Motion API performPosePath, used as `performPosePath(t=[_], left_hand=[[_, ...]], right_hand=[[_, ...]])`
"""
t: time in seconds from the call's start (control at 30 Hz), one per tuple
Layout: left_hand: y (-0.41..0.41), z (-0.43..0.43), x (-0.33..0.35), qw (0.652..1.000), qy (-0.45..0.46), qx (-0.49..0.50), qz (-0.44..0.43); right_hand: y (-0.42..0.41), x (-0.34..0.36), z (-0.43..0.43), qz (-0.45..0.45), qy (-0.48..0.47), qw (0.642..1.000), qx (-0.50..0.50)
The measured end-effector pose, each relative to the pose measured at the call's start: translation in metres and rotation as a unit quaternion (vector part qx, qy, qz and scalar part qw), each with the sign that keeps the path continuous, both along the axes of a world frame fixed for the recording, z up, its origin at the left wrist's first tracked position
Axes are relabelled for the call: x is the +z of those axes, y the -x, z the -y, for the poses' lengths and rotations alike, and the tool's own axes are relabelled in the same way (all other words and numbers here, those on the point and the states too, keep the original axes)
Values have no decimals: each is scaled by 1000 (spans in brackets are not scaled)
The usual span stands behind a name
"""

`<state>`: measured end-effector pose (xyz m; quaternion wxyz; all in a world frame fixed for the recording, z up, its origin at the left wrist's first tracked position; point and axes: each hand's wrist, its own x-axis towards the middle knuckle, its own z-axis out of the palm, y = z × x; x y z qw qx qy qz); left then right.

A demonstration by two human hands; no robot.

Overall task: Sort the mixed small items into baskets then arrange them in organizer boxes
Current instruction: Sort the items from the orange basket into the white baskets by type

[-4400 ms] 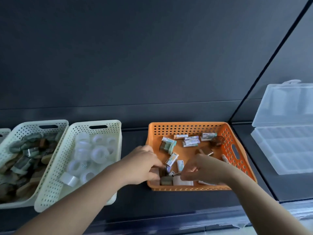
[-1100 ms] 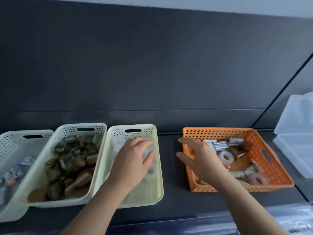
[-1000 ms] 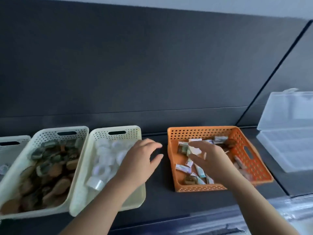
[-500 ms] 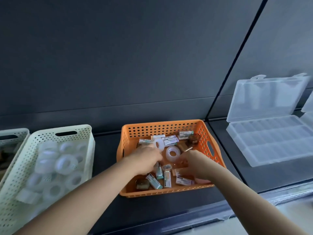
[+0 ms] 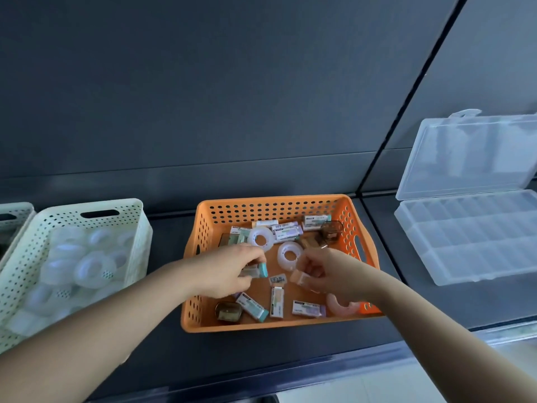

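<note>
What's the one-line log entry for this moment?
stage: sorting | left hand grips teal-ended box | right hand pinches peach block | site: orange basket

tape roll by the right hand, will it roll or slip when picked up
Probably light: the roll looks small and hollow. Lying flat in the basket, it likely won't roll unless tipped on edge. Its glossy plastic may be slippery.

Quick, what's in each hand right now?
Left hand: closed, holding a small teal-ended box.
Right hand: closed, pinching a small peach block.
</note>
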<state>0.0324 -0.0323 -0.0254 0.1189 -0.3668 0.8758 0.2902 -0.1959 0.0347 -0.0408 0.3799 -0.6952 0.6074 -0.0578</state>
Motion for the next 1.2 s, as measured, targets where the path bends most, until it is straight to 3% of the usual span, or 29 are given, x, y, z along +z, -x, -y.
performPosePath(t=[0.23, 0.47, 0.7, 0.83, 1.0, 1.2], left_hand=[[15, -2, -6, 993, -48, -31, 101], [23, -5, -15, 988, -26, -38, 145], [2, 5, -17, 997, -27, 64, 25], [-10, -8, -5, 989, -10, 133, -67], [-34, -31, 12, 931, 12, 273, -244], [-93, -56, 28, 804, 42, 461, -374]], right_hand=[[-3, 9, 3, -38, -82, 993, 72], [-9, -6, 3, -109, -71, 988, 76], [-19, -15, 5, -161, -55, 982, 81], [-17, -8, 5, -111, -72, 990, 56], [-34, 26, 11, 16, 37, 999, -17], [-93, 58, 25, 190, 104, 974, -67]])
